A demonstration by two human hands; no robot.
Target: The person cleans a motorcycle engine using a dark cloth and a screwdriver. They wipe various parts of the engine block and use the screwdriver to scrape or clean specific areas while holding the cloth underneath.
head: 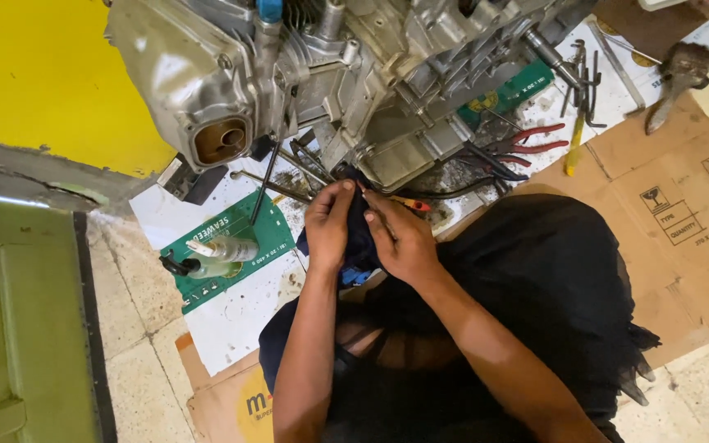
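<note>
Both sets of fingers [353, 190] pinch closed on a dark blue cloth [361, 238] bunched between the left hand [329, 223] and the right hand [401, 238], just below the grey engine [305, 74] that stands on cardboard [683, 213] on the floor. Soft and light, the cloth looks likely to fold and slip unless gathered in a bunch, so a pinch at its upper edge seems soundest. Near the left hand lies a small spray bottle [215, 256]; red-handled pliers [535, 139] lie well apart to the right.
</note>
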